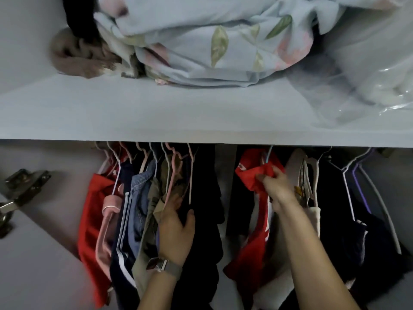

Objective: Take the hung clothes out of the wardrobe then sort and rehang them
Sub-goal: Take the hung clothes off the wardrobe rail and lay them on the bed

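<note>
Under the shelf [156, 121], right hand [276, 186] fingers pinching red garment [250, 175], left hand [177, 233] gripping dark garment [205, 198].

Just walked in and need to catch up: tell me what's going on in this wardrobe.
A person is working through clothes hanging below the shelf. The right hand pinches the top of a red garment that hangs on a light blue hanger. The left hand, with a watch on its wrist, reaches in among the dark garments beside the packed left group, fingers buried in the fabric. A gap separates the two groups. A floral sheet lies bundled on the shelf above.
</note>
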Demonstrator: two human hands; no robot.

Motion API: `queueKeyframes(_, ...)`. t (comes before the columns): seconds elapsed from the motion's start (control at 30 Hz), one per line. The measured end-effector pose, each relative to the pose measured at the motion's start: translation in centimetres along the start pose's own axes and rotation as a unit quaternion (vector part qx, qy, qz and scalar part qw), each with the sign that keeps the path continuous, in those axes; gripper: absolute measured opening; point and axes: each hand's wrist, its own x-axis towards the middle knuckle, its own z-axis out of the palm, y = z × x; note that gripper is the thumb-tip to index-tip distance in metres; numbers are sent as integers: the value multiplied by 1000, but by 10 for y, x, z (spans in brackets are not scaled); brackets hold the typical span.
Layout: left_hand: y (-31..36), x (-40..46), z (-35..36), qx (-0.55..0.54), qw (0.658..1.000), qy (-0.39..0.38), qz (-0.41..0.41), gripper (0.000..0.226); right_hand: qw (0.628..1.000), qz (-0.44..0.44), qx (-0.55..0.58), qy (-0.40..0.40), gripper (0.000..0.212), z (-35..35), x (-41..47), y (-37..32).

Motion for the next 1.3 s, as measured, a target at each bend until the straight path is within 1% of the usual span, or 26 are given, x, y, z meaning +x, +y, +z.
queueKeyframes(0.1,-2,6,5,-11,999,-39,-13,50,996,13,59,-69,28,10,-27,-9)
queueKeyframes(0.17,-4,7,10,-25,997,-60,-35,49,991,22,95,-89,26,10,-39,-11)
queueKeyframes(0.23,-8,8,13,-39,995,-78,-54,47,989,17,114,-97,24,7,-48,-13)
queueKeyframes(0.33,-8,11,16,-58,993,-90,-58,40,985,8,133,-107,24,3,-56,-14)
queueKeyframes(0.43,-2,17,20,-91,991,-74,-64,35,985,6,130,-114,16,0,-56,-9)
queueKeyframes(0.53,-1,24,23,-108,991,-59,-59,31,989,17,127,-76,18,0,-57,0)
queueKeyframes(0.57,-2,26,22,-105,991,-62,-53,31,988,17,131,-78,19,-1,-58,2)
queueKeyframes(0.7,1,20,26,-93,990,-102,-28,32,977,57,163,-127,17,-5,-62,6)
queueKeyframes(0.77,6,12,30,-113,986,-116,-29,31,974,74,166,-132,13,-6,-63,7)
queueKeyframes(0.87,16,1,34,-163,978,-126,-35,38,971,75,173,-146,7,-5,-66,9)
queueKeyframes(0.93,22,-3,36,-193,972,-130,-40,40,969,77,167,-163,11,-2,-69,11)
queueKeyframes(0.97,23,-5,38,-199,970,-137,-35,38,968,80,160,-174,16,1,-71,12)
queueKeyframes(1.03,23,-8,43,-194,968,-156,-22,31,966,89,152,-187,25,8,-75,15)
queueKeyframes(1.1,23,-10,45,-179,970,-163,-12,40,965,106,165,-175,27,15,-78,18)
queueKeyframes(1.13,22,-9,45,-173,971,-163,-9,41,963,114,174,-170,26,19,-78,18)
queueKeyframes(1.27,20,-8,43,-159,974,-161,0,30,951,130,214,-183,14,27,-78,17)
queueKeyframes(1.3,20,-8,43,-147,976,-158,8,31,947,131,224,-187,15,28,-77,17)
